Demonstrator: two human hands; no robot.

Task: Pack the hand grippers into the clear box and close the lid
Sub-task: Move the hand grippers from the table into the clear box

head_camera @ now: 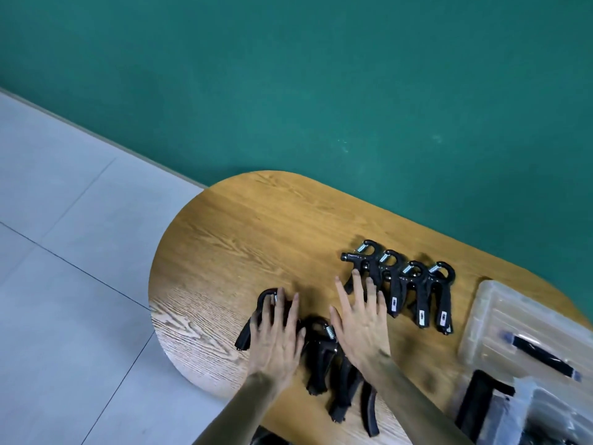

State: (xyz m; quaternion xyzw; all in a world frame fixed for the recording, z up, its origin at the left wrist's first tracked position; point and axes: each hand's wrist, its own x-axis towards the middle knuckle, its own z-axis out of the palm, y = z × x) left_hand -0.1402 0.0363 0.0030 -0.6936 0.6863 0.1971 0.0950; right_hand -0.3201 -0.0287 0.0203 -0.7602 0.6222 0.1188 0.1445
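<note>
Nearest, both hands lie spread and flat, gripping nothing. The left hand presses on a black hand gripper, its spring loop poking out past the fingertips. Between the hands and under the right hand sits a loose cluster of grippers. Beyond the right fingertips, a row of four grippers waits. Off to its right lies the clear box, blurred; whether it is open I cannot tell. This looks like gathering; next comes closing the fingers around one gripper.
</note>
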